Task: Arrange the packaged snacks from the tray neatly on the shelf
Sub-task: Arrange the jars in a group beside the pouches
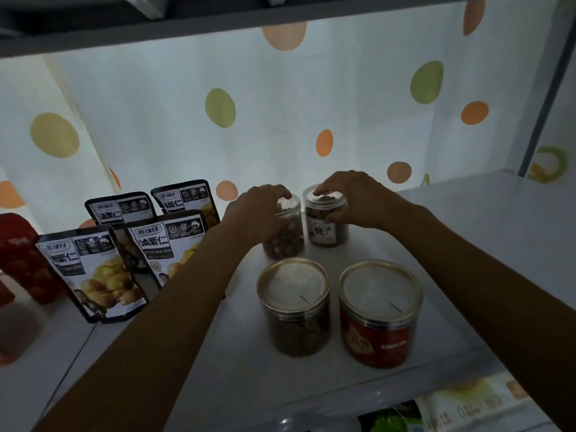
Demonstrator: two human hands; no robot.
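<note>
The left hand (pixel 260 213) is curled over the lid and upper wall of a small clear jar of nuts (pixel 288 241), fingers clamped round it. The right hand (pixel 352 198) grips the small labelled jar (pixel 324 229) just beside it the same way, fingertips on the lid rim and thumb against the wall. Both jars stand upright at the back of the white shelf (pixel 452 244), close together; I cannot tell whether they touch. They look like thin, stiff plastic tubs, light for their size and smooth-sided, so they would likely slip if pinched low on the wall. The lid rim and shoulder are the safer hold. The loose contents will shift if a jar is tipped, so sliding or lifting it level seems best. In front of them stand two larger jars with gold-rimmed lids, a brown-filled jar (pixel 294 310) and a red-labelled jar (pixel 378 319). Both forearms reach past these, the left arm passing just beside the brown one, so a careless pull back could knock them. To the left, four chestnut pouches (pixel 93 272) stand in two rows, soft and easily toppled, with the left wrist near the inner front one. Further left is a red packet (pixel 21 257). A spotted curtain (pixel 280 104) hangs behind, an upper shelf board (pixel 218 23) limits headroom, and more packaged goods (pixel 392 420) show on the level below. The tray is not in view.
</note>
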